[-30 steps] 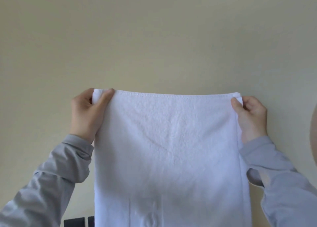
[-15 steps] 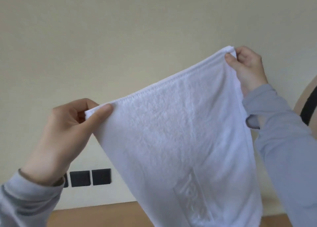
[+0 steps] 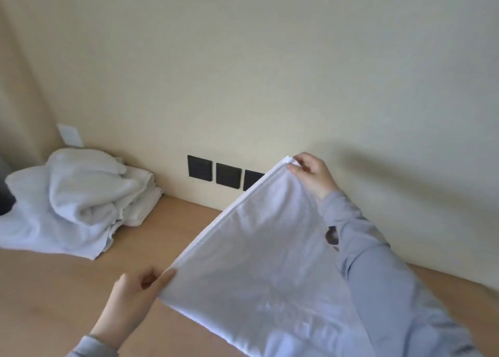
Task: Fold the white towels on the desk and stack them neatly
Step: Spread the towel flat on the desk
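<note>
A white towel [image 3: 264,265] is stretched taut and slanted over the wooden desk [image 3: 54,289]. My left hand [image 3: 132,300] pinches its near corner low at the centre. Farther back and higher, by the wall, my right hand [image 3: 310,173] pinches the other corner. The towel's lower part runs out of the bottom of the view. A heap of white towels [image 3: 73,197] lies at the desk's back left, crumpled on top with folded layers showing at its right side.
A cream wall runs behind the desk, carrying three black socket plates [image 3: 226,174] and a white plate [image 3: 70,135] above the heap. Bare wood shows between the heap and the held towel. A dark object sits at the far left edge.
The view has tilted down, so the desk and the towel heap now show. Both hands have lowered the towel toward the desk, the left hand nearer me, and kept their hold on the corners.
</note>
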